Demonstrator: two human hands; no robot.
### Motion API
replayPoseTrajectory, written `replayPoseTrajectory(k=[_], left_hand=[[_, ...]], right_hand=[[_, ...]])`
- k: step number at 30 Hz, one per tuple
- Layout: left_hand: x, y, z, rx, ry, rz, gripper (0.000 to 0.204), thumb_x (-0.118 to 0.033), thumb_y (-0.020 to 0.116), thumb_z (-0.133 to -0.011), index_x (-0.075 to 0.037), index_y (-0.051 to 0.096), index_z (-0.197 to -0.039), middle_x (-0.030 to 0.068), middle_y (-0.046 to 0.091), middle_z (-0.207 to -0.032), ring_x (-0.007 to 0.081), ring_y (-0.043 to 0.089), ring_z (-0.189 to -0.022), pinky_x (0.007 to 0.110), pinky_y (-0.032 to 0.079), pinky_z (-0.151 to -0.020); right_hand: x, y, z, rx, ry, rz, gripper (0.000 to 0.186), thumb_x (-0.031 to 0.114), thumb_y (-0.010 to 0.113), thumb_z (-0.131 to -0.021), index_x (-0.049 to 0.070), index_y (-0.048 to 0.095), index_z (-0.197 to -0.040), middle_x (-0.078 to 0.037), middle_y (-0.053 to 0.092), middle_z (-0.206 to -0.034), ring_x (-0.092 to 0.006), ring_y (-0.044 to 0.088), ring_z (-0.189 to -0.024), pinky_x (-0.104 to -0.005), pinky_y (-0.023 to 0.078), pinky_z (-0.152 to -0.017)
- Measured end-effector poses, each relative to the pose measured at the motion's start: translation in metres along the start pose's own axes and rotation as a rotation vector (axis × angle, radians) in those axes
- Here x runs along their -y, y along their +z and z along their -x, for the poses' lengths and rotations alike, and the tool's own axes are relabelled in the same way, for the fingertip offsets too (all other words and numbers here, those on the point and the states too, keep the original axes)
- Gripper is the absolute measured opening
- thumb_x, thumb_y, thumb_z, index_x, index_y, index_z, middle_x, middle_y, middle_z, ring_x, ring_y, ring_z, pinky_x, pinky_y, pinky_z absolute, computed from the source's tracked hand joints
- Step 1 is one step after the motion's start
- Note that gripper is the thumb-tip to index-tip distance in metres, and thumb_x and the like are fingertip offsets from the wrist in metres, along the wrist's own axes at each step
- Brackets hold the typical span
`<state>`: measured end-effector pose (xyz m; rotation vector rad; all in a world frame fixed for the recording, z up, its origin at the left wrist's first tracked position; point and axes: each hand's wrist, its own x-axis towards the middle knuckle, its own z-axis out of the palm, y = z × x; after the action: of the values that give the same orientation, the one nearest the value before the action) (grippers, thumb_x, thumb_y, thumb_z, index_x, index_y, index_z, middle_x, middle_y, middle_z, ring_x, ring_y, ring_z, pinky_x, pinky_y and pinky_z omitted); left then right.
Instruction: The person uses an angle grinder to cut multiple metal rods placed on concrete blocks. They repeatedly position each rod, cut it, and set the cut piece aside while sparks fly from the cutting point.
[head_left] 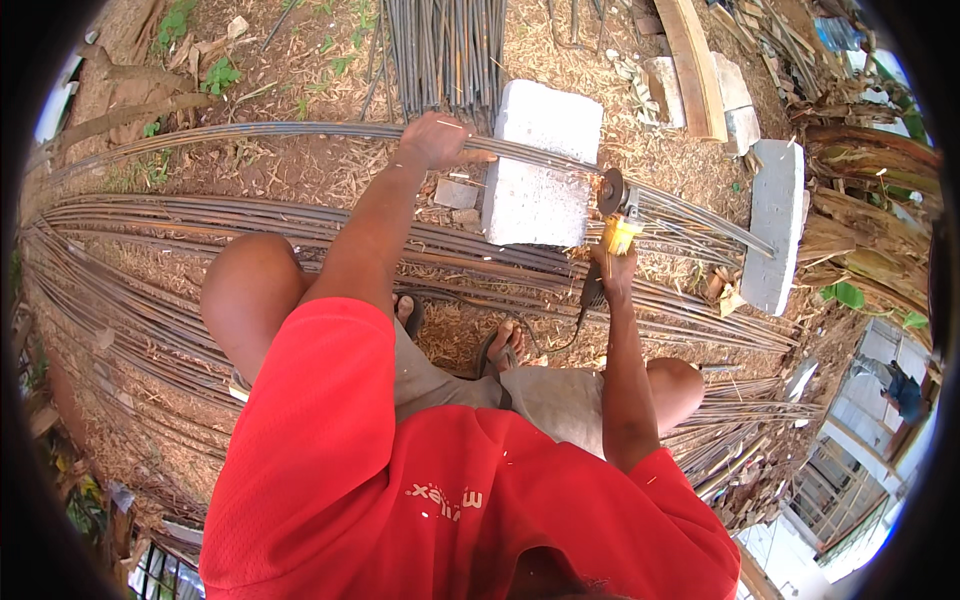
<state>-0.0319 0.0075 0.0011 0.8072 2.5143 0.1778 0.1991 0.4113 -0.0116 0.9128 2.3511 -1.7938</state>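
My left hand (432,140) is closed around a thin bundle of long steel bars (260,130) that runs across a white concrete block (535,210). My right hand (618,262) grips a yellow angle grinder (623,232). Its cutting disc (612,192) is at the bars just past the block's right edge, with small bright sparks beside it. The bars' right ends reach a second pale slab (772,220). Below the block, more long rusty bars (450,259) lie across the ground, and the grinder's black cord (548,349) loops near my sandalled feet.
Upright in the view, another bundle of bars (440,50) lies beyond the block. Wooden planks (690,55), broken blocks and a blue plastic bottle (835,33) are at upper right. Dry banana stems (860,230) border the right side. A person in dark clothing (905,392) is at the far right.
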Motion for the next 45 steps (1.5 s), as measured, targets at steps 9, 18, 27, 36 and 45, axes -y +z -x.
replayPoseTrajectory(k=[9, 18, 27, 36, 45], left_hand=[[0.000, -0.015, -0.006, 0.084, -0.045, 0.020, 0.100, -0.095, 0.036, -0.096, -0.007, 0.075, -0.124, 0.0184, 0.079, -0.112, 0.0351, 0.075, -0.115, 0.053, 0.055, -0.109], [0.008, 0.003, -0.012, 0.000, -0.013, -0.002, 0.101, -0.097, 0.036, -0.095, -0.012, 0.074, -0.137, 0.0175, 0.078, -0.100, 0.0343, 0.076, -0.102, 0.052, 0.056, -0.104], [0.004, -0.006, -0.011, 0.068, -0.050, 0.010, 0.093, -0.092, 0.038, -0.098, -0.012, 0.075, -0.128, 0.0161, 0.078, -0.110, 0.0330, 0.075, -0.112, 0.052, 0.054, -0.112], [0.007, 0.000, -0.010, -0.015, -0.013, 0.019, 0.098, -0.094, 0.037, -0.097, -0.010, 0.074, -0.130, 0.0182, 0.079, -0.105, 0.0360, 0.076, -0.110, 0.054, 0.055, -0.107], [0.007, -0.001, -0.010, 0.022, -0.027, 0.055, 0.102, -0.097, 0.036, -0.094, -0.010, 0.076, -0.128, 0.0168, 0.078, -0.100, 0.0327, 0.077, -0.105, 0.054, 0.054, -0.112]], right_hand=[[-0.002, 0.003, -0.013, -0.007, -0.014, 0.123, 0.033, 0.004, 0.084, -0.082, 0.002, 0.066, -0.109, -0.005, 0.072, -0.088, -0.0176, 0.069, -0.075, -0.0340, 0.057, -0.067], [-0.007, -0.001, -0.014, 0.016, -0.041, 0.048, 0.032, 0.002, 0.084, -0.080, 0.002, 0.067, -0.107, -0.003, 0.072, -0.085, -0.0172, 0.067, -0.071, -0.0330, 0.055, -0.065], [0.010, 0.009, -0.011, -0.064, 0.040, 0.099, 0.032, 0.003, 0.083, -0.080, 0.000, 0.068, -0.107, -0.007, 0.073, -0.085, -0.0177, 0.069, -0.071, -0.0347, 0.057, -0.063], [0.010, 0.009, -0.011, -0.034, 0.033, 0.080, 0.032, 0.003, 0.081, -0.080, 0.001, 0.067, -0.109, -0.005, 0.072, -0.086, -0.0165, 0.067, -0.072, -0.0344, 0.055, -0.064], [0.009, 0.006, -0.010, -0.026, 0.015, 0.135, 0.032, 0.002, 0.082, -0.081, 0.000, 0.066, -0.108, -0.009, 0.073, -0.084, -0.0199, 0.069, -0.068, -0.0361, 0.056, -0.063]])
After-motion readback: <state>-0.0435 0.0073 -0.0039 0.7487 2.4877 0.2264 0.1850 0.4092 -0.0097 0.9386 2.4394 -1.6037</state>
